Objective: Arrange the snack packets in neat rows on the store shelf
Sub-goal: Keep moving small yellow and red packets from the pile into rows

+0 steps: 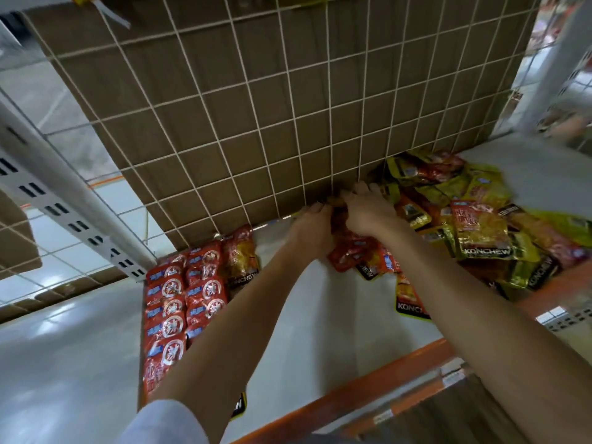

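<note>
Two bare hands meet at the back of a white shelf (320,315), just in front of the wire grid (256,123) that backs it (brown cardboard (198,75) stands behind the wires). The left hand (312,227) has its fingers curled on a small bunch of red packets (350,249) lying between the two hands. The right hand (368,209) lies over the same bunch with its fingers bent toward the grid; whether it grips cannot be told. Neat rows of red packets (179,299) run front to back along the shelf's left edge, with one yellow-and-red packet (241,257) beside them at the rear. A loose heap of yellow and red packets (474,225) covers the right rear of the shelf. An orange front rail (368,376) edges the shelf, and a pale sleeve (163,424) covers the left upper arm.
</note>
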The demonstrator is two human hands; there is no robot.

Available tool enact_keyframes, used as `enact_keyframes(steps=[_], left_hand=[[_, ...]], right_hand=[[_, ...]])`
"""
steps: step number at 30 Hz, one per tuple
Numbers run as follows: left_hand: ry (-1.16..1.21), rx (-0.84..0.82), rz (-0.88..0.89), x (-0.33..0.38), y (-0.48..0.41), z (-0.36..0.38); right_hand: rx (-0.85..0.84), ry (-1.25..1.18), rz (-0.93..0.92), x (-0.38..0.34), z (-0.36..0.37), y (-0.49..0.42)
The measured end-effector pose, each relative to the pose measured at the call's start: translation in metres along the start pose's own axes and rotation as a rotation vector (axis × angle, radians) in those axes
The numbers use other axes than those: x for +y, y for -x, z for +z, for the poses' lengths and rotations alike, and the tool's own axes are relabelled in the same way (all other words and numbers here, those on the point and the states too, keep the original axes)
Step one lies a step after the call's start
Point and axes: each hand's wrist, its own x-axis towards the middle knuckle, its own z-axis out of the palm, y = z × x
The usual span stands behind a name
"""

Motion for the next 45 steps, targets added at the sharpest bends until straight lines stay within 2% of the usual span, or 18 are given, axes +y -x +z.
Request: enact_keyframes(steps=[3, 7, 12, 16, 22, 26, 30, 32, 34, 38, 42, 45], left_hand=[[-0.027, -0.009, 0.000, 0.004, 0.006, 0.003], [-0.059, -0.013, 0.004, 0.007, 0.013, 0.005], [0.137, -0.084, -0.007, 0.009, 0.024, 0.003], [0.096, -0.109, 0.016, 0.012, 0.032, -0.005], [0.241, 0.001, -0.055, 0.019, 0.050, -0.005], [0.278, 0.069, -0.073, 0.017, 0.066, -0.007], [0.613, 0.127, -0.326, 0.002, 0.082, -0.008], [0.850, 0.150, -0.393, -0.003, 0.091, -0.007], [1.083, 0.160, -0.414, -0.003, 0.102, -0.009], [1.471, 0.146, -0.513, 0.001, 0.120, -0.017], [1.379, 0.224, -0.491, -0.003, 0.134, -0.020], [1.400, 0.255, -0.493, -0.009, 0.146, -0.025]], right_hand=[[0.056, 0.032, 0.039, -0.002, 0.001, 0.006], [0.141, -0.073, 0.082, 0.000, 0.011, 0.023], [0.263, -0.149, 0.123, 0.006, 0.013, 0.037], [0.265, -0.071, 0.157, 0.019, 0.015, 0.047], [0.041, 0.015, 0.167, 0.037, 0.002, 0.056], [0.111, -0.013, 0.122, 0.045, 0.001, 0.065], [0.331, -0.366, 0.125, 0.054, 0.003, 0.072], [0.463, -0.557, 0.087, 0.051, 0.003, 0.080], [0.518, -0.729, 0.019, 0.040, 0.002, 0.090], [0.433, -0.972, -0.132, 0.008, 0.006, 0.109], [0.273, -1.141, -0.189, -0.017, 0.016, 0.113], [0.102, -1.477, -0.143, -0.032, 0.022, 0.112]])
